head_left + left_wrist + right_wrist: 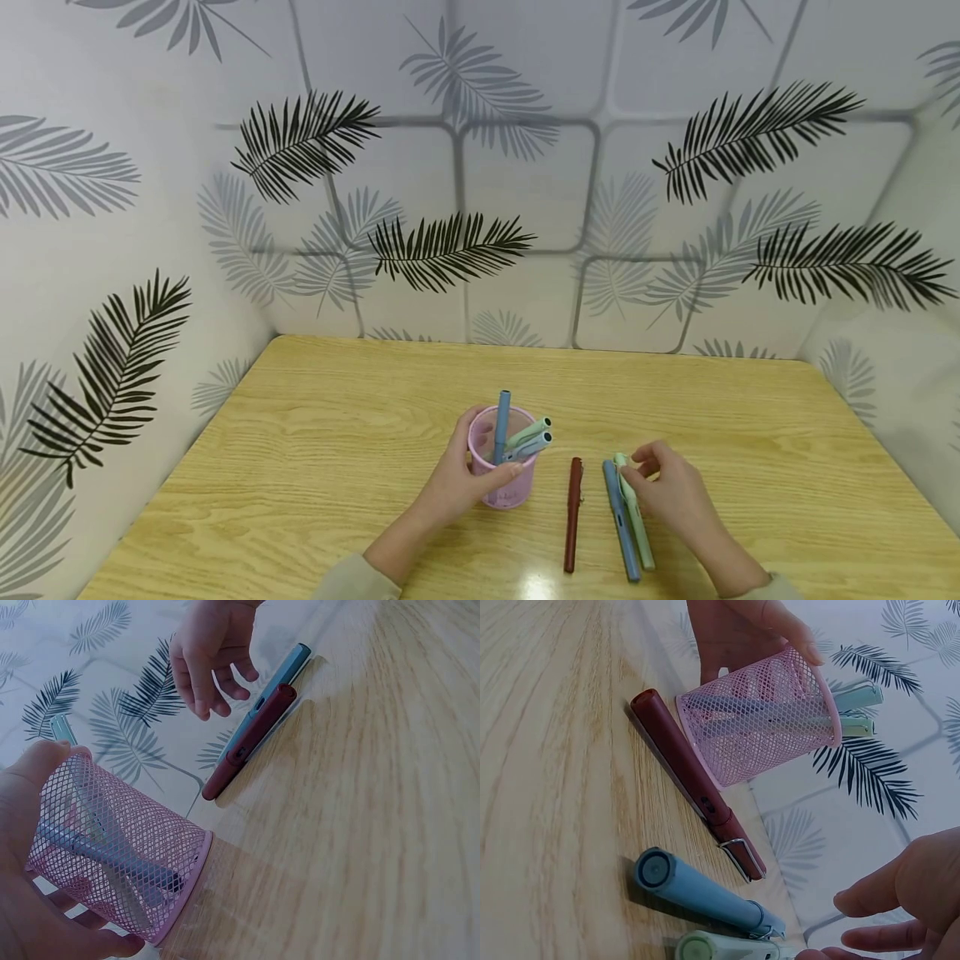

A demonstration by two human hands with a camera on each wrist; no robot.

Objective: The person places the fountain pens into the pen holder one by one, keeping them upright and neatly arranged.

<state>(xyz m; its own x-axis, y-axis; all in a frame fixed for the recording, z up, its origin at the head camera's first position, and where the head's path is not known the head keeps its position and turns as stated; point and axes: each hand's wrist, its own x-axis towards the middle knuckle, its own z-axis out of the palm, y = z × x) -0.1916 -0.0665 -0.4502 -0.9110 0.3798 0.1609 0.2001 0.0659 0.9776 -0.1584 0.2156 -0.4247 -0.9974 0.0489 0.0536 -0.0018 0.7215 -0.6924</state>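
Note:
My left hand (454, 482) grips a pink mesh pen cup (517, 495), thumb across its near side and fingers round the far side. Inside the cup lean a blue pen (502, 425), a pale green pen (531, 432) and a light blue pen (531, 446). To the right, my right hand (678, 493) hovers at the clip end of a light green pen (639, 527). In the right wrist view its thumb and fingers (877, 891) are spread apart around nothing. A second blue pen (622, 527) lies close along the green one.
A dark red pen (572, 518) lies on the wooden table (360, 392) between the cup and the blue and green pens, its clip toward the back. Behind the table stands a leaf-patterned wall (525, 300); similar side walls flank it.

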